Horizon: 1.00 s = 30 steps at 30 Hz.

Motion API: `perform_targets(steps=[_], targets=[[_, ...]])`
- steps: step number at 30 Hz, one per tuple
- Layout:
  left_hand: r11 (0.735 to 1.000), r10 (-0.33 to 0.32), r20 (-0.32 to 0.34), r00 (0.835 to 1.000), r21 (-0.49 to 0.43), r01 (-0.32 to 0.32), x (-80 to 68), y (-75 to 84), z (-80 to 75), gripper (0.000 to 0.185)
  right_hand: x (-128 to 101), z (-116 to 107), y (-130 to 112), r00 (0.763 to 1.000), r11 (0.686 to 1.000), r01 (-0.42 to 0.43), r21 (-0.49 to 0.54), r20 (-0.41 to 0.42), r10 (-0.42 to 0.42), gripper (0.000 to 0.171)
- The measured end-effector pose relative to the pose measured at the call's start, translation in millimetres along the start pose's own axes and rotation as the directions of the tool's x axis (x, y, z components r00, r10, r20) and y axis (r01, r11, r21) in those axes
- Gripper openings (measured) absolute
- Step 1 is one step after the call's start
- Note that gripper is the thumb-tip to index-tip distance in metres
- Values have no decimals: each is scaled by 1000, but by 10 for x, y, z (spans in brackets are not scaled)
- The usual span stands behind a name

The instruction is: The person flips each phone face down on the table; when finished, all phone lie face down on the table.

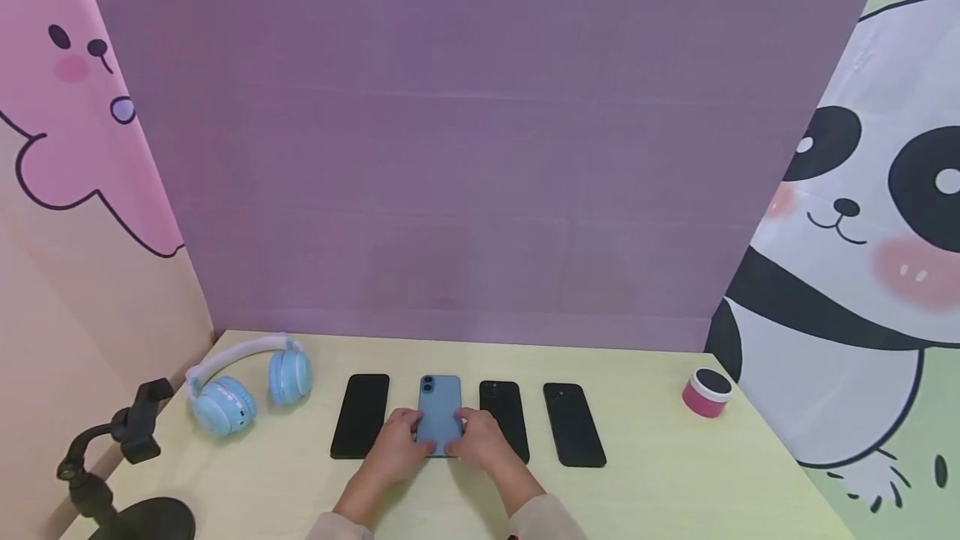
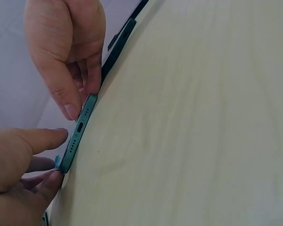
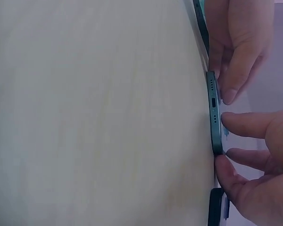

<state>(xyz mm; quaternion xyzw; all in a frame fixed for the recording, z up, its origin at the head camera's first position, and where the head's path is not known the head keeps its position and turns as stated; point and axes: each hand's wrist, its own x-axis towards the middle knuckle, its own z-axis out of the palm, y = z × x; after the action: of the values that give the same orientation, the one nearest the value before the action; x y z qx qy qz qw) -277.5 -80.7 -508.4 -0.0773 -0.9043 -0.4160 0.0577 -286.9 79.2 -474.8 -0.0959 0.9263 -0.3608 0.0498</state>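
A blue phone (image 1: 441,394) lies back up on the table, its camera lenses at the far end. My left hand (image 1: 396,447) grips its left edge, and my right hand (image 1: 482,443) grips the right edge, both thumbs over the near part of its back. In the left wrist view, the phone's bottom edge (image 2: 76,136) shows a charging port between rows of small holes. Left of it lies a black phone (image 1: 362,415). To its right, a dark phone with camera lenses (image 1: 513,419) is partly covered by my right hand, and another black phone (image 1: 573,427) lies beyond.
Blue-and-white headphones (image 1: 221,405) rest at the back left of the table (image 1: 660,482). A black stand with a clamp (image 1: 138,423) is at the front left. A pink jar with a white-rimmed dark lid (image 1: 707,394) sits at the right. A purple backdrop (image 1: 465,148) rises behind.
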Motion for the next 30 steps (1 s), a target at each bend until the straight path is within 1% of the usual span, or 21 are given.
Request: perform_targets(steps=[2,5,7,10,14,18,21,24,28,30], targets=[[1000,1,5,1000,-7,-1,-1,-6,-24,52,2,-14,-11,1000,1000,0,1,-5,0,52],[1000,-16,6,1000,-25,16,-13,-40,-97,55,13,-26,-33,999,1000,15,-13,-30,-16,50],[999,-22,-13,1000,-43,21,-29,-78,-184,56,29,-20,-68,998,999,33,-12,-49,-33,48],[997,-31,-60,998,-70,27,-63,-154,-368,56,56,40,-158,995,998,70,7,-71,-69,44],[998,-52,-123,991,-32,49,-115,-289,-630,52,89,207,-347,990,991,122,59,-85,-117,40],[994,-87,-161,983,57,97,-184,-435,-817,46,77,427,-557,987,988,150,45,-63,-147,39],[989,-103,-160,982,90,118,-211,-527,-879,44,62,570,-676,990,991,134,-11,-50,-134,38],[987,-122,-132,984,85,134,-209,-592,-896,46,63,674,-744,993,993,106,-43,-52,-108,39],[985,-164,-88,983,41,168,-203,-631,-897,47,65,754,-794,996,997,76,6,-47,-76,41],[985,-171,-73,983,20,173,-205,-631,-897,47,71,774,-808,997,997,65,45,-44,-63,42]])
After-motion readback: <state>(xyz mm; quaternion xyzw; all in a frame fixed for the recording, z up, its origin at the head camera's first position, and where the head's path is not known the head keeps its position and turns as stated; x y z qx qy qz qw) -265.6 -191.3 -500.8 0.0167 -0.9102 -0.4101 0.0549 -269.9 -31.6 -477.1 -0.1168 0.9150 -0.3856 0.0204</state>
